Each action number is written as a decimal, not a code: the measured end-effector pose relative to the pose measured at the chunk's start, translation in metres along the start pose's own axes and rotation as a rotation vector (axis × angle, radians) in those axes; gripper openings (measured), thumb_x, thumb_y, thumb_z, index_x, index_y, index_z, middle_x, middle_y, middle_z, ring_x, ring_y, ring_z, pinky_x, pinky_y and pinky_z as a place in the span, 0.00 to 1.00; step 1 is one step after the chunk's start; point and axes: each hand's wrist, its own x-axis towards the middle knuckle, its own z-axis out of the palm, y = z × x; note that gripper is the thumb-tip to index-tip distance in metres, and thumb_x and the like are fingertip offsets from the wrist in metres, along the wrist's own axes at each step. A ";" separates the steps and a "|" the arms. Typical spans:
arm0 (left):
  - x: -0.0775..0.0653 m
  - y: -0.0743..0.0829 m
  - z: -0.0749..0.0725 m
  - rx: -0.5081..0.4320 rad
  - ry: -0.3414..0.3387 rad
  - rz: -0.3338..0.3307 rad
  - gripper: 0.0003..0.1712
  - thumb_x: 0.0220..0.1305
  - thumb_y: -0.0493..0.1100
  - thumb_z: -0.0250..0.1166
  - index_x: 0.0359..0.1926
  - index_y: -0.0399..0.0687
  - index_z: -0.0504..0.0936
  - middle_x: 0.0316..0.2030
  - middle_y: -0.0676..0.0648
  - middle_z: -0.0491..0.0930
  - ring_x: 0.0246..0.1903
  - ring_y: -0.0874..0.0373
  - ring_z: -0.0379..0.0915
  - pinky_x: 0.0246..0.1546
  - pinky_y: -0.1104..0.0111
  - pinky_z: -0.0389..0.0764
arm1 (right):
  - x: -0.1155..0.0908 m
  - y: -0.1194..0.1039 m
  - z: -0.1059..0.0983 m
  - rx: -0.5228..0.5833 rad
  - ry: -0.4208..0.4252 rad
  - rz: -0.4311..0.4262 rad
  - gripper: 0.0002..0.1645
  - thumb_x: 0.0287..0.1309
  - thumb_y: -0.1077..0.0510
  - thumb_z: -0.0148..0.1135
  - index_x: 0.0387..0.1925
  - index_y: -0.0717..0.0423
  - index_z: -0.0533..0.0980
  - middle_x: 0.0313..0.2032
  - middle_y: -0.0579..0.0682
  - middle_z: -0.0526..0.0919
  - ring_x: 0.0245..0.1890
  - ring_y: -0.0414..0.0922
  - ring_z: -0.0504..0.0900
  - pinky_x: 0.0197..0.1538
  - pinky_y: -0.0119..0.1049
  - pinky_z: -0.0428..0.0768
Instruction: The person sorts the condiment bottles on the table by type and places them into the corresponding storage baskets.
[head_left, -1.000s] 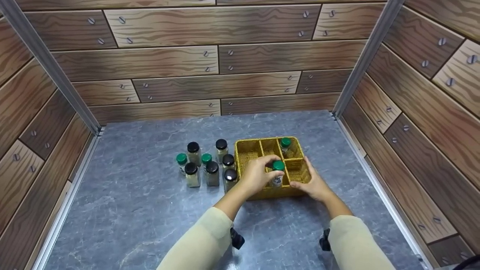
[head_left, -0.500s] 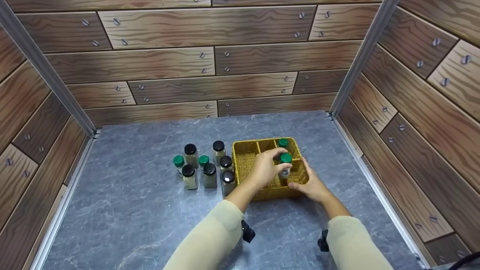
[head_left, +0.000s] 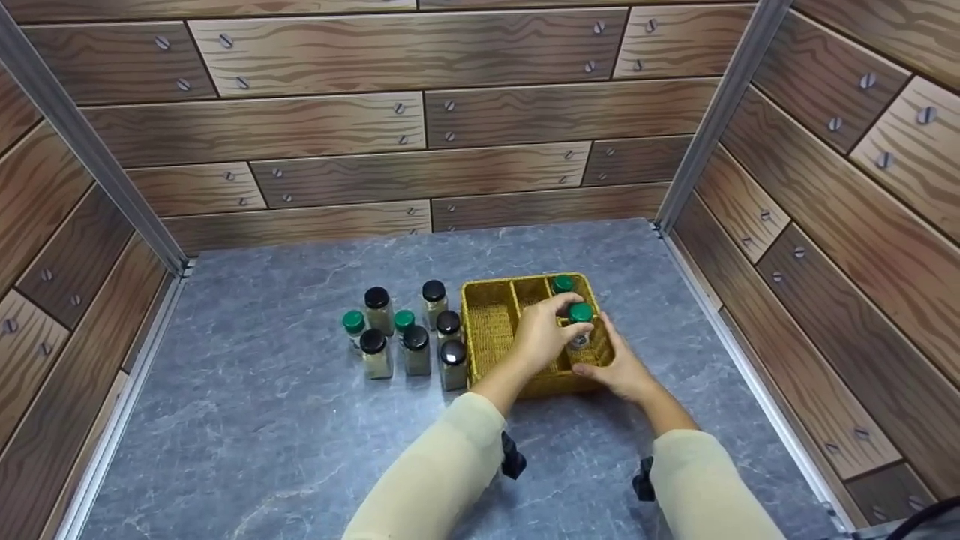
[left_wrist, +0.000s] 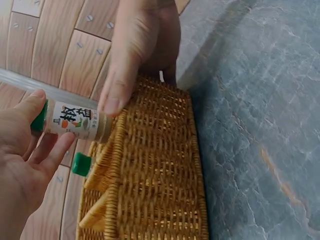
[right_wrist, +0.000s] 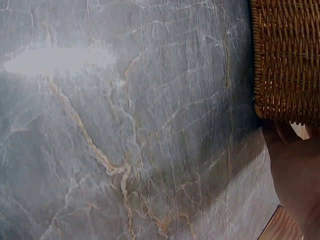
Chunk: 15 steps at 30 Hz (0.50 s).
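My left hand (head_left: 541,335) pinches a green-capped seasoning bottle (left_wrist: 75,120) by its cap, thumb on one side and fingers on the other. The bottle has a white label with dark characters, and its base is at the rim over the front right compartment of a woven divided basket (left_wrist: 160,165). My right hand (head_left: 619,367) grips the basket's front right corner, thumb over the front rim and fingers along the right side. Another green-capped bottle (head_left: 562,283) stands in the back right compartment. In the right wrist view, the fingers (right_wrist: 280,132) meet the wicker wall.
Left of the basket several black-capped bottles (head_left: 417,351) and two green-capped ones (head_left: 354,324) stand upright in a group on the grey marbled table (head_left: 285,420). The nearest are right beside the basket's left wall. Wood-patterned panels (head_left: 315,60) enclose the table.
My left hand has carried the green-capped bottle rightward, from over the middle of the basket to its front right compartment. My right hand stays on the corner.
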 end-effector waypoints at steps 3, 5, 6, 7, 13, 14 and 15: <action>0.002 -0.004 0.005 0.002 -0.003 -0.011 0.26 0.64 0.49 0.80 0.62 0.51 0.87 0.54 0.46 0.92 0.52 0.55 0.91 0.51 0.74 0.88 | 0.000 0.000 0.000 0.019 -0.011 -0.008 0.77 0.62 0.53 0.81 0.89 0.51 0.31 0.82 0.73 0.52 0.71 0.68 0.76 0.78 0.59 0.73; 0.002 -0.007 0.008 0.013 0.001 -0.016 0.26 0.64 0.49 0.80 0.61 0.52 0.87 0.54 0.46 0.92 0.52 0.54 0.91 0.51 0.73 0.88 | 0.000 0.000 0.000 0.014 -0.013 -0.002 0.76 0.63 0.53 0.80 0.89 0.52 0.31 0.83 0.73 0.50 0.74 0.68 0.73 0.80 0.59 0.70; 0.002 -0.009 0.010 0.013 0.002 -0.015 0.26 0.64 0.48 0.80 0.61 0.51 0.87 0.55 0.45 0.92 0.53 0.53 0.91 0.53 0.71 0.89 | 0.000 0.000 -0.001 0.006 -0.014 0.003 0.76 0.63 0.52 0.80 0.89 0.51 0.31 0.84 0.73 0.49 0.75 0.68 0.72 0.80 0.59 0.69; 0.002 -0.011 0.012 0.014 0.007 -0.013 0.26 0.63 0.48 0.80 0.61 0.50 0.87 0.55 0.45 0.92 0.53 0.52 0.91 0.54 0.70 0.89 | -0.001 0.000 -0.001 -0.002 -0.015 0.008 0.77 0.63 0.51 0.80 0.89 0.51 0.31 0.84 0.73 0.47 0.76 0.68 0.70 0.81 0.60 0.67; 0.003 -0.018 0.019 0.035 0.032 -0.020 0.26 0.62 0.46 0.81 0.60 0.49 0.88 0.56 0.46 0.92 0.55 0.52 0.90 0.59 0.67 0.88 | -0.001 0.000 -0.001 -0.043 -0.011 0.016 0.78 0.62 0.47 0.81 0.89 0.49 0.31 0.85 0.74 0.40 0.82 0.72 0.59 0.85 0.66 0.58; 0.003 -0.018 0.020 0.043 0.033 -0.023 0.26 0.62 0.46 0.81 0.60 0.50 0.88 0.56 0.46 0.92 0.55 0.52 0.90 0.59 0.67 0.88 | -0.001 -0.001 -0.001 -0.044 -0.009 0.017 0.78 0.61 0.47 0.81 0.89 0.48 0.31 0.85 0.74 0.40 0.82 0.72 0.58 0.85 0.67 0.57; 0.004 -0.019 0.022 0.048 0.036 -0.025 0.26 0.62 0.46 0.81 0.60 0.50 0.88 0.56 0.46 0.92 0.55 0.52 0.90 0.58 0.66 0.89 | -0.001 -0.001 -0.001 -0.047 -0.007 0.018 0.78 0.61 0.47 0.81 0.89 0.48 0.31 0.86 0.74 0.40 0.83 0.72 0.57 0.85 0.67 0.56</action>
